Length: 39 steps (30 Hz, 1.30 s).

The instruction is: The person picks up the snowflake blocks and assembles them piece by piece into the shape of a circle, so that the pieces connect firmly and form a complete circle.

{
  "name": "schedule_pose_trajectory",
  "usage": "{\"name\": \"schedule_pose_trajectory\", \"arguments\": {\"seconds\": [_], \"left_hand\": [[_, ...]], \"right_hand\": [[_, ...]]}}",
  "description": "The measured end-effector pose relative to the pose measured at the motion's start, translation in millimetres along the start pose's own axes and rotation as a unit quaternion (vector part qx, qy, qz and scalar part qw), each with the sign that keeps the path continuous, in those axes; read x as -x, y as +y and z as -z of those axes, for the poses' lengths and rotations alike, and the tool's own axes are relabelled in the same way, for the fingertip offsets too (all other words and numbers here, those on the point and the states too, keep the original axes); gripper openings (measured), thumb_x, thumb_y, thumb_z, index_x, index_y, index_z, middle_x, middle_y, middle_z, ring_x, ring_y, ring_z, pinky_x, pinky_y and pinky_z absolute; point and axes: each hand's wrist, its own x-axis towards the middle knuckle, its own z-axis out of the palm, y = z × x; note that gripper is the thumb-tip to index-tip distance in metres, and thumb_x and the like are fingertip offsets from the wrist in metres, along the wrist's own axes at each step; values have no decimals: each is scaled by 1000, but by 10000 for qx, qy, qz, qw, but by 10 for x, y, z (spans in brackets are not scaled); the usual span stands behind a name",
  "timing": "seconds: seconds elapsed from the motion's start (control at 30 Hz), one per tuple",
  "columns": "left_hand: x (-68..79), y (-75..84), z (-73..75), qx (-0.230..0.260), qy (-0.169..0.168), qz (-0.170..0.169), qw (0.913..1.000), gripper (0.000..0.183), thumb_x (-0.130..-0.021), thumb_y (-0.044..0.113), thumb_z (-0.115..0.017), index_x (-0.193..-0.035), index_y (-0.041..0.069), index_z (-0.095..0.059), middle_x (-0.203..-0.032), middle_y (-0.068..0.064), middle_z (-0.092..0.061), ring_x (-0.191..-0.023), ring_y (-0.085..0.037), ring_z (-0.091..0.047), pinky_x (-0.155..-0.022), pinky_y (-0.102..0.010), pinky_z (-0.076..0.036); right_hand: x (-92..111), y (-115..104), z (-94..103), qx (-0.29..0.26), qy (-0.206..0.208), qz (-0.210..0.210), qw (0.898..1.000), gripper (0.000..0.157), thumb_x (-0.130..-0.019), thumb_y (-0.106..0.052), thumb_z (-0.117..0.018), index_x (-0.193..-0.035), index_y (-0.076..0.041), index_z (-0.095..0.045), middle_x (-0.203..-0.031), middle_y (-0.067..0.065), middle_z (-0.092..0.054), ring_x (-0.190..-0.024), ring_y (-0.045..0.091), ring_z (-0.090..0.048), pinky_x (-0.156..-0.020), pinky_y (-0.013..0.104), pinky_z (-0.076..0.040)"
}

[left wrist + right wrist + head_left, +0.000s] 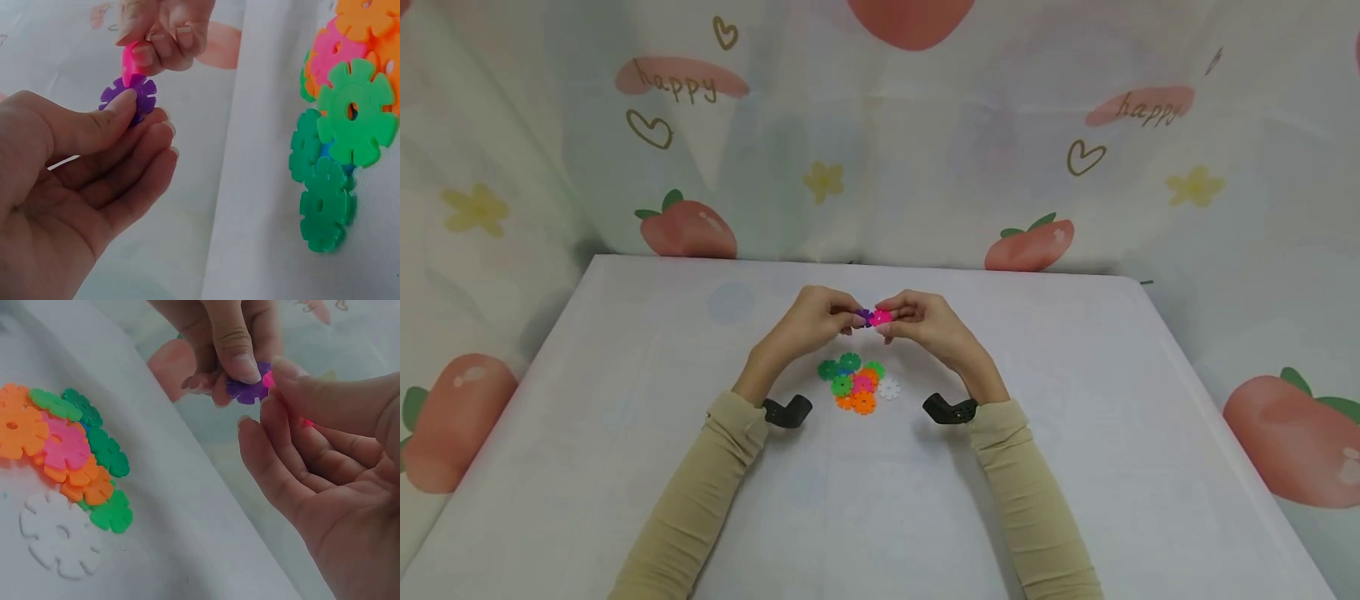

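Note:
My left hand (820, 319) pinches a purple notched disc (145, 94) between thumb and fingers. Facing it, my right hand (928, 323) pinches a bright pink notched disc (881, 318) the same way. The two discs meet edge to edge, crossed at an angle, with the pink one's rim at the purple one's notches in the left wrist view. Both are held up above the table, beyond a small pile of similar discs. Fingers hide part of each disc, most of all the pink one in the right wrist view.
The pile on the white table (625, 467) has orange discs (864, 403), a pink disc (64, 447), green discs (356, 112) and a bit of blue. A white disc (59, 534) lies at its right side. Behind the table hangs a printed curtain (910, 150).

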Motion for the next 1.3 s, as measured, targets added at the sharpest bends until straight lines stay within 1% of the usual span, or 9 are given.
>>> {"name": "schedule_pose_trajectory", "arguments": {"seconds": [0.17,0.27,0.4,0.53,0.6,0.77,1.03,1.2,1.3], "left_hand": [[15,47,3,-116,8,-116,9999,15,-97,10,-71,-106,-1,-78,-97,-18,-76,-86,-37,-69,-75,-31,-58],[29,74,3,-199,2,-154,9997,16,-97,9,-71,-106,-1,-78,-96,-17,-76,-85,-37,-70,-74,-30,-58],[43,103,1,-162,9,-249,9996,15,-96,9,-72,-105,-2,-78,-95,-18,-77,-83,-38,-70,-73,-32,-59],[46,111,-2,16,47,-271,9996,14,-96,8,-72,-103,-3,-79,-93,-18,-77,-82,-38,-71,-73,-32,-60],[45,110,-3,27,59,-261,9996,14,-96,7,-72,-103,-3,-79,-93,-18,-76,-82,-38,-71,-73,-30,-59],[36,104,-11,-186,2,-237,9995,14,-97,5,-69,-102,-4,-78,-94,-21,-76,-78,-35,-68,-67,-27,-56],[47,113,29,-232,-122,-233,9994,15,-98,6,-68,-105,-3,-78,-95,-19,-76,-82,-36,-68,-71,-29,-56],[57,164,29,-434,30,-350,9984,15,-98,5,-68,-103,-4,-78,-93,-16,-76,-73,-26,-64,-65,-27,-53],[67,169,18,-391,93,-389,9984,14,-98,5,-68,-103,-4,-78,-93,-17,-76,-75,-29,-66,-67,-29,-55]], "right_hand": [[18,-10,9,-2,-27,66,10000,30,-94,-2,-72,-122,6,-64,-99,9,-71,-84,28,-71,-90,34,-58],[21,-5,17,38,-95,107,9999,31,-94,-2,-72,-122,6,-64,-99,9,-71,-84,29,-71,-89,33,-58],[26,1,31,-78,-129,99,9998,29,-94,-1,-71,-122,5,-64,-102,17,-71,-81,27,-71,-88,29,-57],[28,5,35,-288,-146,103,9994,27,-95,0,-69,-121,6,-64,-104,25,-69,-78,26,-71,-90,30,-58],[24,6,26,-311,-164,126,9993,28,-95,0,-69,-121,7,-63,-103,23,-70,-77,25,-71,-89,30,-58],[13,12,7,-158,-197,99,9996,29,-94,1,-70,-122,9,-63,-98,11,-71,-77,21,-72,-87,29,-60],[15,21,22,-261,-336,77,9991,30,-96,2,-67,-125,8,-62,-100,11,-71,-80,22,-72,-88,35,-60],[10,2,-4,-158,-248,182,9994,30,-95,-1,-70,-124,7,-63,-100,12,-71,-80,22,-73,-88,33,-60],[20,-4,-4,-192,-186,141,9995,30,-95,-2,-71,-123,6,-64,-101,13,-71,-79,23,-74,-89,33,-60]]}}
